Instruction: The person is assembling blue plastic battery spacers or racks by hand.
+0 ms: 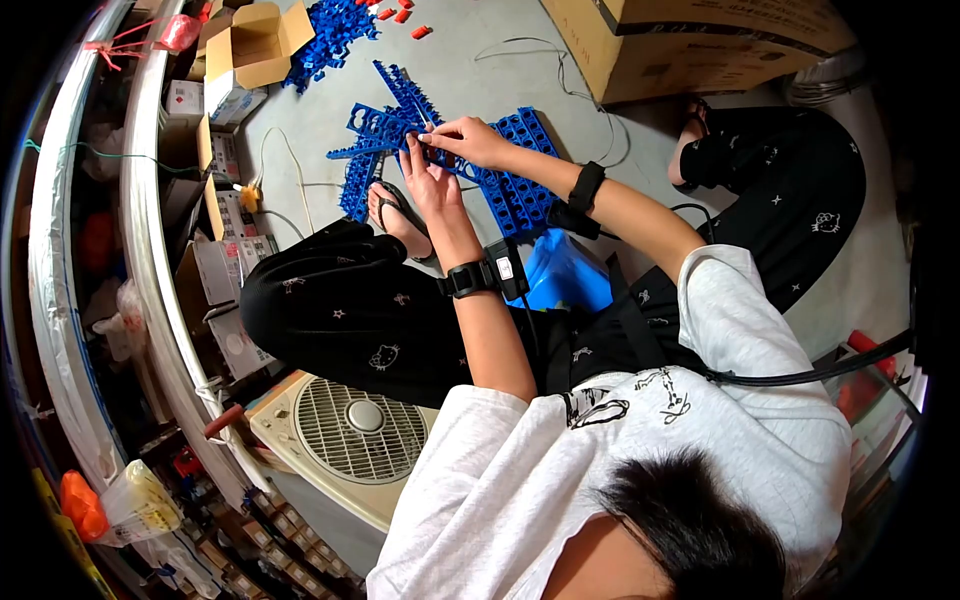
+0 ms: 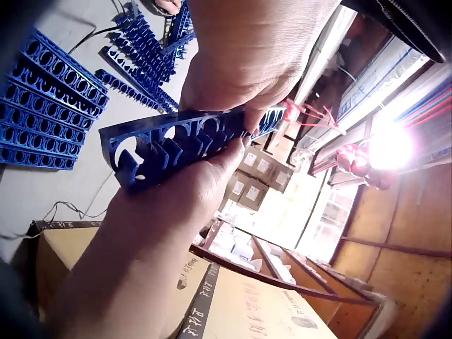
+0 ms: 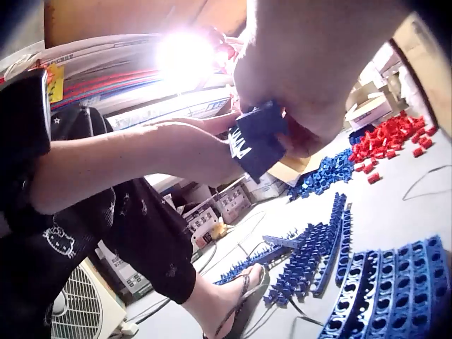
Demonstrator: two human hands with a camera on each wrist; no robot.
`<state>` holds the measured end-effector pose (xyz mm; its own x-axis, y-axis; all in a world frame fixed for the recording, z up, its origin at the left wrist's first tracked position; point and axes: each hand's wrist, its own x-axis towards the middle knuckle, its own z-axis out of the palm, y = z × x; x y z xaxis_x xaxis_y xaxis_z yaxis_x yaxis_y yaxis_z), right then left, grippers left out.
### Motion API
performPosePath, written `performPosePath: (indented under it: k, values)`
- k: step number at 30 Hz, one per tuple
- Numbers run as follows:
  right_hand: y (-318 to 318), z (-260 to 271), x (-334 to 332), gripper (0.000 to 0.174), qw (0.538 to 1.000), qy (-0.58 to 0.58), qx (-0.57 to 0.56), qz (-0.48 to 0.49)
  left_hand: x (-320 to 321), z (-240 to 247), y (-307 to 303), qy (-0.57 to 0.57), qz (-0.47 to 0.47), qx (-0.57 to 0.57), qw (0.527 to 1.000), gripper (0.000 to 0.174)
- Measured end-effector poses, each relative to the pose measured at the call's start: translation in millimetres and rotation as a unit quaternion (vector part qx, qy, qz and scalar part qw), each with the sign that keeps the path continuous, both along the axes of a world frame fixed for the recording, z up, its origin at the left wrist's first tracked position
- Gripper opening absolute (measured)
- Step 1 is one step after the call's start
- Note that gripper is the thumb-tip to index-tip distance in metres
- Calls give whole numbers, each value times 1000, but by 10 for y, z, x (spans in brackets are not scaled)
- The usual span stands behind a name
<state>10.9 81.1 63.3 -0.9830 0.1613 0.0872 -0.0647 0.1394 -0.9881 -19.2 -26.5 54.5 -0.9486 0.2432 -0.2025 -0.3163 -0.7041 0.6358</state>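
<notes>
Both hands hold a blue plastic strip with a row of round openings (image 2: 169, 145) in the air above the floor. My left hand (image 1: 432, 190) (image 2: 247, 60) grips it from one side, fingertips near its middle. On the other side, my right hand (image 1: 470, 143) (image 3: 304, 92) pinches it, and the fingertips of both hands nearly meet in the left wrist view. Seen end-on in the right wrist view, the strip (image 3: 261, 138) hides part of the fingers. Below lie loose blue strips (image 1: 405, 95) and rows of blue strips side by side (image 1: 520, 165).
A heap of small blue pieces (image 1: 325, 40) and scattered red pieces (image 1: 420, 32) lie on the floor near an open carton (image 1: 255, 45). A large cardboard box (image 1: 690, 60) stands at the upper right. A foot (image 1: 395, 215) is beside the strips; a fan (image 1: 350, 430) stands lower left.
</notes>
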Motion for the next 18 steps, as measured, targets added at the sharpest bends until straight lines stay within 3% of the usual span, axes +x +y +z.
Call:
performPosePath:
  k: [6, 8, 12, 14, 18]
  values:
    - [-22, 83, 99, 39, 992, -22, 114, -48, 20, 1, 44, -1, 15, 21, 1000, 25]
    - [-20, 98, 114, 38, 988, 38, 140, -53, 9, -25, 35, -14, 13, 26, 999, 27]
    - [-17, 86, 135, 37, 978, 50, 196, -55, 41, -1, 54, 6, -4, 18, 1000, 29]
    - [-23, 63, 153, 37, 954, 110, 267, -81, -2, -118, 16, 18, -14, 12, 1000, 29]
    - [-36, -6, 159, 36, 950, 117, 278, -83, -70, -186, -8, -25, -63, 25, 997, 29]
